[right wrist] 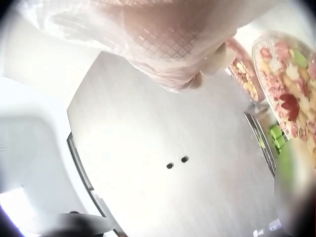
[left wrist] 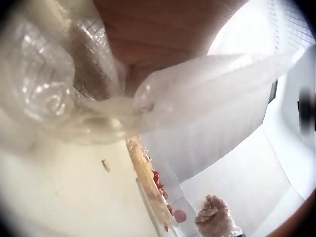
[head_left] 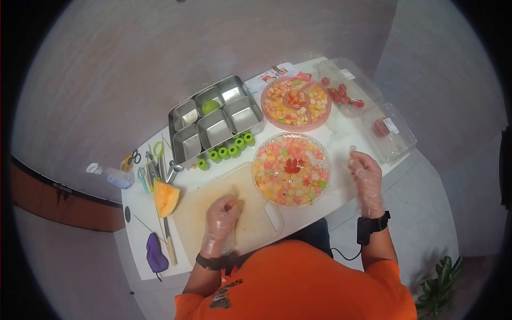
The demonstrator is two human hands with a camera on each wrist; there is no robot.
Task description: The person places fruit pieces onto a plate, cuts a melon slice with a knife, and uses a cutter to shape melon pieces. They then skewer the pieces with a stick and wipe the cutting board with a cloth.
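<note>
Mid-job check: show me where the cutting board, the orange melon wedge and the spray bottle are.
Cutting board (head_left: 252,217): head view, bare top surface.
Orange melon wedge (head_left: 167,198): head view, middle of the orange flesh.
Spray bottle (head_left: 118,178): head view, bottle body.

in the centre of the frame, a strip of white tabletop (head_left: 342,173) is left between the clear round plastic dish of diced fruit (head_left: 254,172) and the gloved right hand (head_left: 368,178), so a low pass is allowed there. above, hardly any gap is seen between that dish and the round pink plastic tray (head_left: 296,128). at right, the way is blocked by a transparent plastic box (head_left: 397,141). at lower left, open room is offered over the pale plastic cutting board (head_left: 248,221), bounded at left by an orange melon wedge (head_left: 167,198).
</note>
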